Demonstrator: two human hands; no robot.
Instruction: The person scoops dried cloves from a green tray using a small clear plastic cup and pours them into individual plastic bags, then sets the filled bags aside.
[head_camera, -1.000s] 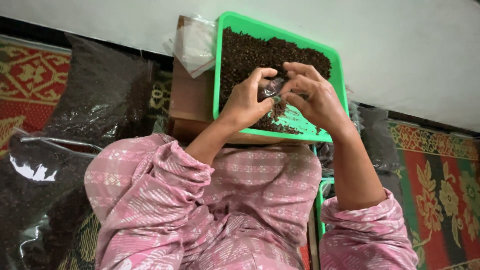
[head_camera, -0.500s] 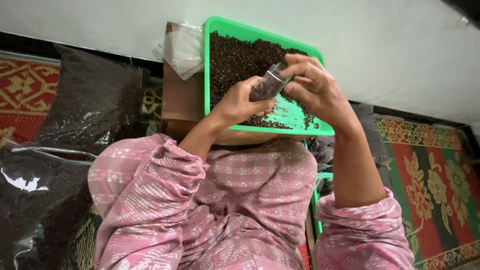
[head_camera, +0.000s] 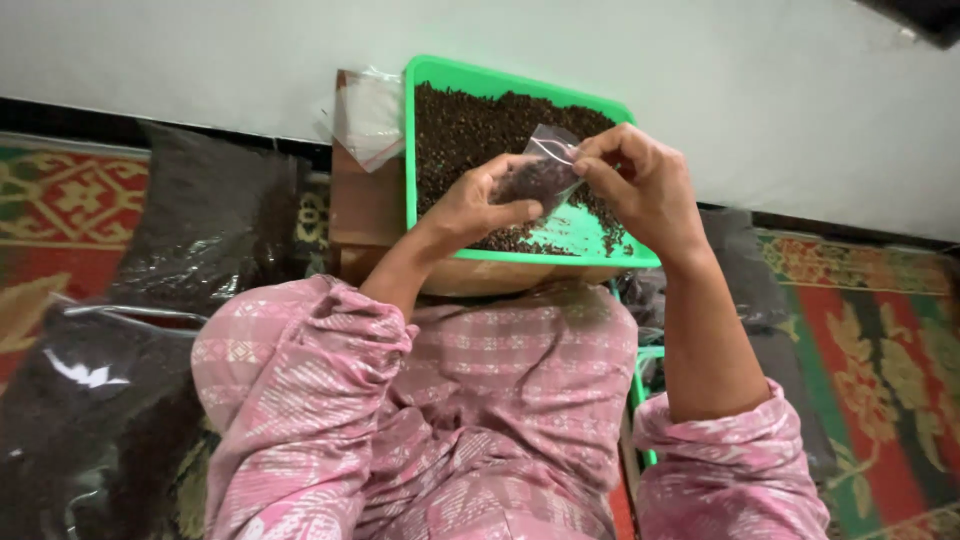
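- Two big dark sacks (head_camera: 130, 330) of loose dark stuff lie at the far left on the patterned rug (head_camera: 50, 200), one behind the other, pressed against the pink sleeve (head_camera: 290, 390)
- Just right of them a brown box (head_camera: 365, 215) stands against the pale wall (head_camera: 200, 60), with a bundle of clear empty bags (head_camera: 365, 115) resting on its top
- Touching the box's right side, the green tray (head_camera: 420, 150) rests across the lap, its far half heaped with dark grains, its near right corner bare green
- Over the tray's near half the left hand (head_camera: 475, 205) is closed around the lower part of a small clear bag (head_camera: 540, 175), thumb across the front; the bag is part full of dark grains and tilts up to the right
- At the bag's upper end the right hand (head_camera: 640, 190) pinches the mouth between fingertips (head_camera: 590, 165), so both hands are clamped on it, clear above the heap
- Free room is thin: wall just behind the tray, box on the left, another dark sack (head_camera: 745, 270) and a green edge (head_camera: 640, 400) beside the right forearm
- Furthest right, the red flowered rug (head_camera: 890, 370) lies open
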